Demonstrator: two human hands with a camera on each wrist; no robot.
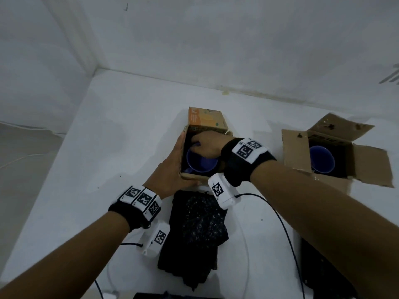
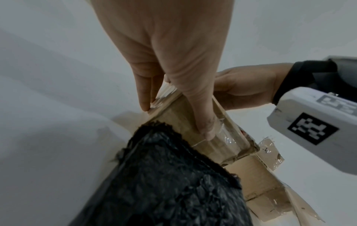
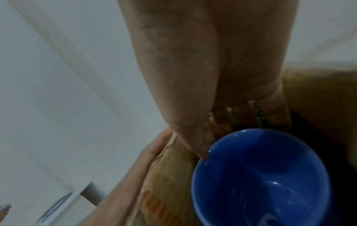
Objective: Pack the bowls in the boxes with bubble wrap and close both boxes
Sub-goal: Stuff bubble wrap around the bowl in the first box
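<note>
A small cardboard box with an orange flap stands open mid-table, a blue bowl inside it. My right hand reaches into the box from the right. Its thumb is on the bowl's rim and its fingers go down behind it, pinching the rim. My left hand lies flat on the box's left wall, with its thumb on the taped front wall. A second open box at the right holds another blue bowl. Black bubble wrap lies in front of the first box.
The white table meets a white wall at the back and its edge runs along the left. Thin cables trail from both wrist cameras across the near table. A dark object sits at the near right corner.
</note>
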